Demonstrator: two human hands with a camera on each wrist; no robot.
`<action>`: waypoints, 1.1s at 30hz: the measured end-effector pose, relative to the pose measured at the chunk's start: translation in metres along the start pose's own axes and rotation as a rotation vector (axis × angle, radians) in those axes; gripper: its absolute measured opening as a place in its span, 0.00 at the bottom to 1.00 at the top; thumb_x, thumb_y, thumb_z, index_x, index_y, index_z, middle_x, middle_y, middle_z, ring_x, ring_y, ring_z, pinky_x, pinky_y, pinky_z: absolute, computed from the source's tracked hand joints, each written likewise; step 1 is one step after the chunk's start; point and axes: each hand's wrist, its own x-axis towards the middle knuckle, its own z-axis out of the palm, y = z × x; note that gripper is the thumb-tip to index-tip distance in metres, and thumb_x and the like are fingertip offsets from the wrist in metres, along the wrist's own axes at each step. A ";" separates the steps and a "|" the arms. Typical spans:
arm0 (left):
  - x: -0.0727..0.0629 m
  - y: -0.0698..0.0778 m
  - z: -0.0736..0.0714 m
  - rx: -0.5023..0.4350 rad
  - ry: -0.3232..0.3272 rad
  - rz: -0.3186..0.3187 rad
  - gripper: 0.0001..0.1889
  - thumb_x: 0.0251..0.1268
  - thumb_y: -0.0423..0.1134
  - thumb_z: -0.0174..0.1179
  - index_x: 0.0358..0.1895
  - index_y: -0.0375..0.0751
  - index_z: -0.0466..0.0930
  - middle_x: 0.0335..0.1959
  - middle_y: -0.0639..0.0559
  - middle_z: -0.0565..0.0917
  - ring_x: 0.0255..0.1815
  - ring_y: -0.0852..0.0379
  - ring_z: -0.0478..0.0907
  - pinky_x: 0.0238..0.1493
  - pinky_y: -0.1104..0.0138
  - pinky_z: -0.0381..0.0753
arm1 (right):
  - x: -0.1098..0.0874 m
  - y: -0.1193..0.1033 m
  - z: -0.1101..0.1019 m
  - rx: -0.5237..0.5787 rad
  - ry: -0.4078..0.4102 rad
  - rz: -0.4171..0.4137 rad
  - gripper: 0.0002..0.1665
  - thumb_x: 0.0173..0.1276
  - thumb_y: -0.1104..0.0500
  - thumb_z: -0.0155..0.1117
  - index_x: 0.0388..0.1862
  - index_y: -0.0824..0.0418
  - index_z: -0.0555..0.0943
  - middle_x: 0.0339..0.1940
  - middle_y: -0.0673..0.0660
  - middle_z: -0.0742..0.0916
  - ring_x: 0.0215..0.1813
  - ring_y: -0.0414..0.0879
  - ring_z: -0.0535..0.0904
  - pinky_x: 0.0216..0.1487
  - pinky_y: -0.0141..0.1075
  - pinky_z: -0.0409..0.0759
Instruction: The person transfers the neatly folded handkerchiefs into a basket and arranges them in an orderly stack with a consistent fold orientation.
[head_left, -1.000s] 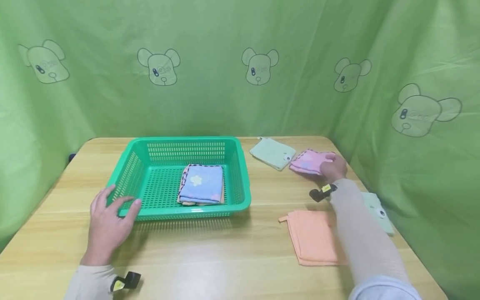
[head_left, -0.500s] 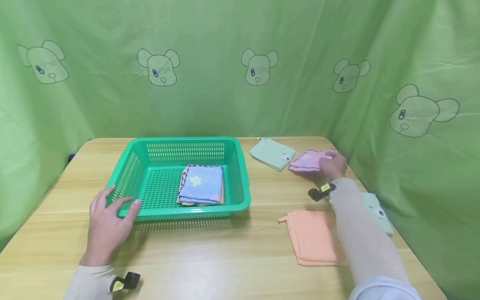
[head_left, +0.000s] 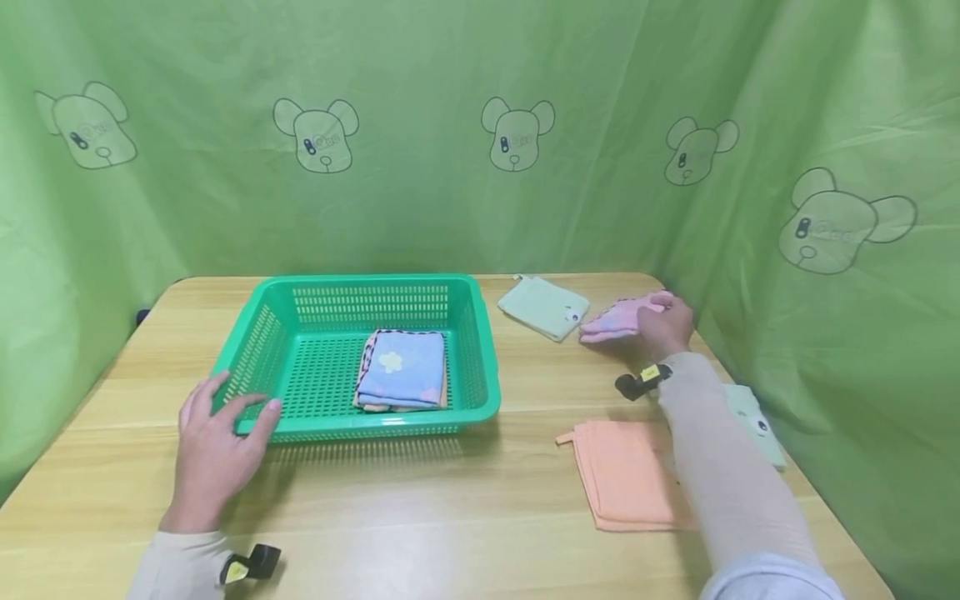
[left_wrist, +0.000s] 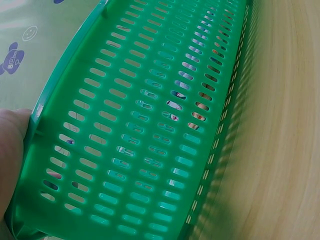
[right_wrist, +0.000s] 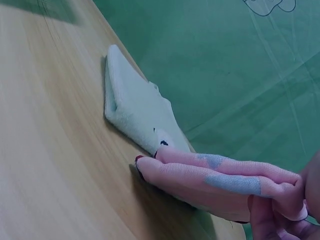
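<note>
My right hand (head_left: pixel 666 325) pinches the near right edge of a folded pink towel (head_left: pixel 618 319) at the table's back right. In the right wrist view, the pink towel (right_wrist: pixel 210 182) shows blue patches and dark trim, its held side lifted. A folded mint-green towel (head_left: pixel 543 307) with an eye motif lies just beyond its left end. My left hand (head_left: pixel 213 450) rests with spread, relaxed fingers at the near left corner of a green plastic basket (head_left: pixel 390 422). Inside the basket, a folded blue towel (head_left: pixel 402 364) with a flower lies on other folded cloth.
A folded orange towel (head_left: pixel 630 475) with a hanging loop lies front right, partly under the right forearm. Another mint-green towel (head_left: pixel 759 427) lies by the table's right edge. A green curtain (head_left: pixel 420 200) with bear heads stands around the wooden table (head_left: pixel 375 517).
My right hand has raised and tilted the right side of the pink towel a little. The left hand and basket stay where they were.
</note>
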 end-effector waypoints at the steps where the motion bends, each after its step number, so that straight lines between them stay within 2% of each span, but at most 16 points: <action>1: 0.000 0.000 0.000 0.001 0.000 0.001 0.22 0.69 0.51 0.55 0.46 0.32 0.81 0.70 0.28 0.58 0.71 0.26 0.47 0.63 0.29 0.46 | 0.000 -0.001 0.001 0.011 0.002 0.000 0.39 0.57 0.70 0.54 0.71 0.59 0.65 0.62 0.62 0.72 0.42 0.44 0.74 0.38 0.30 0.81; 6: 0.000 -0.001 0.000 0.003 0.002 -0.001 0.22 0.69 0.51 0.55 0.47 0.32 0.81 0.71 0.28 0.58 0.71 0.26 0.47 0.62 0.29 0.46 | 0.000 -0.006 0.004 0.039 -0.002 0.009 0.36 0.60 0.69 0.54 0.70 0.59 0.65 0.61 0.61 0.72 0.41 0.43 0.75 0.39 0.29 0.81; 10: 0.000 -0.001 0.000 0.005 0.000 -0.003 0.22 0.70 0.51 0.55 0.47 0.32 0.81 0.71 0.28 0.58 0.71 0.27 0.46 0.62 0.29 0.46 | -0.001 -0.010 0.005 0.018 -0.015 0.005 0.35 0.63 0.66 0.55 0.71 0.59 0.64 0.63 0.62 0.71 0.43 0.43 0.73 0.41 0.28 0.80; 20: 0.000 -0.001 0.000 -0.004 0.009 0.001 0.22 0.69 0.51 0.55 0.46 0.32 0.81 0.70 0.28 0.58 0.71 0.27 0.47 0.63 0.30 0.47 | -0.012 -0.019 0.006 0.073 -0.029 -0.022 0.34 0.63 0.68 0.54 0.70 0.60 0.64 0.63 0.62 0.71 0.42 0.43 0.74 0.40 0.28 0.80; 28: 0.001 -0.001 0.001 -0.002 0.020 0.011 0.22 0.69 0.51 0.56 0.45 0.32 0.82 0.70 0.28 0.59 0.71 0.27 0.48 0.63 0.30 0.47 | -0.014 -0.024 0.008 0.047 -0.049 -0.032 0.32 0.66 0.65 0.54 0.70 0.59 0.64 0.65 0.63 0.70 0.42 0.43 0.74 0.38 0.27 0.80; 33: 0.000 0.000 0.001 -0.004 0.018 0.014 0.22 0.68 0.51 0.56 0.45 0.32 0.82 0.70 0.27 0.59 0.70 0.26 0.48 0.64 0.31 0.47 | -0.016 -0.027 0.010 0.039 -0.049 -0.074 0.32 0.65 0.65 0.54 0.70 0.60 0.65 0.66 0.63 0.70 0.43 0.43 0.74 0.39 0.27 0.79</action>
